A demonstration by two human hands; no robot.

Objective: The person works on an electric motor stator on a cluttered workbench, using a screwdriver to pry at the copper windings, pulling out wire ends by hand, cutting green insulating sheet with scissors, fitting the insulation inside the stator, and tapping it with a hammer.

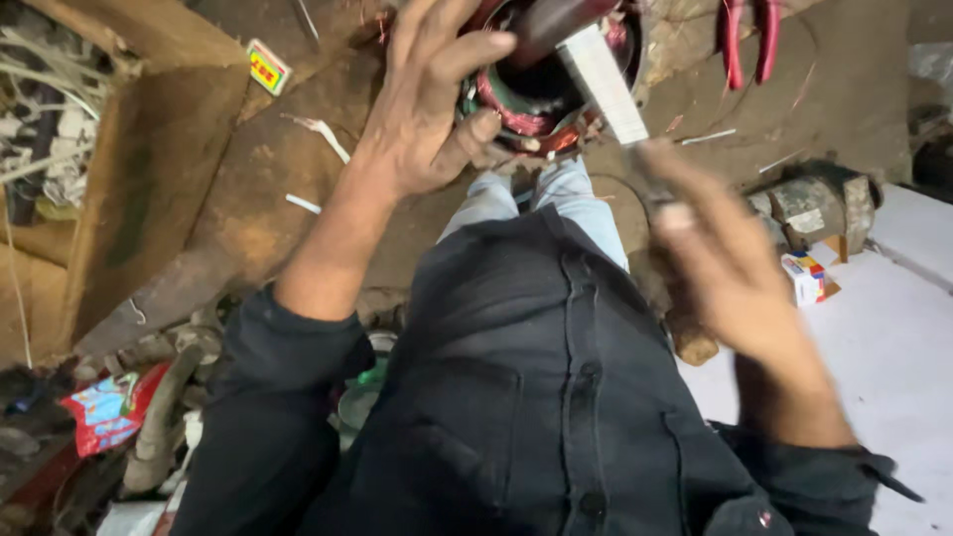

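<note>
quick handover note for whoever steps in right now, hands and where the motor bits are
Left hand: open, fingers spread, palm and thumb resting on the rim of the motor stator with red-copper windings, steadying it on the floor in front of the knees.
Right hand: raised and blurred; it seems to pinch a thin dark tool, its grip unclear.
A white strip sticks out of the stator bore.
Red-handled pliers lie beyond the stator, a second motor to the right.
Done: windings sit in the slots. Left: cannot tell from this view.
</note>
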